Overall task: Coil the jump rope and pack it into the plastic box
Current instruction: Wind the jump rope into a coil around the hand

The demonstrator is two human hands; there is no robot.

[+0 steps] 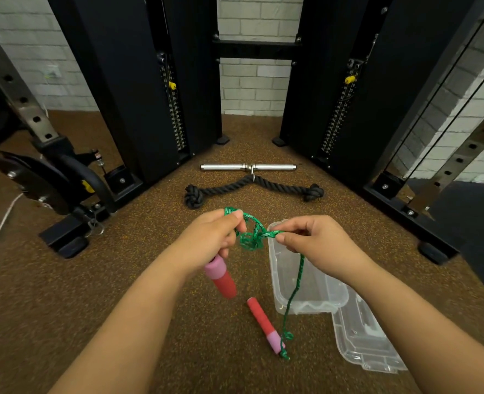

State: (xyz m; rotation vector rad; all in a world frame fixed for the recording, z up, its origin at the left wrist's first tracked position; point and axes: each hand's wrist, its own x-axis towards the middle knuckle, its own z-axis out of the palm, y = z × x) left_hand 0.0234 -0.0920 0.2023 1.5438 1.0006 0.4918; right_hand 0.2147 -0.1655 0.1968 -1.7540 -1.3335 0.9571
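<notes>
one green jump rope point(250, 237) hangs in the air between two hands, its cord bunched into a small tangle of loops above the floor. the left hand point(212, 237) is clenched round one red and pink handle point(221, 275), which points down out of the fist, and its thumb and fingers also pinch a loop of the cord. the right hand point(314, 243) pinches the cord just beside the tangle, thumb against fingertips. from that pinch a single strand drops down in front of the plastic box point(317, 291) to the second handle point(265, 325), which lies flat on the brown speckled floor point(121, 280), just left of the box. the one clear box sits open on the floor under the right hand, and its one clear lid point(363, 339) lies touching its near corner. farther off lie one black knotted rope attachment point(252, 189) and, behind it, one chrome bar point(248, 167). two black weight stack columns point(138, 89) rise at either side before a white brick wall point(258, 86), each with one yellow pin point(172, 85).
</notes>
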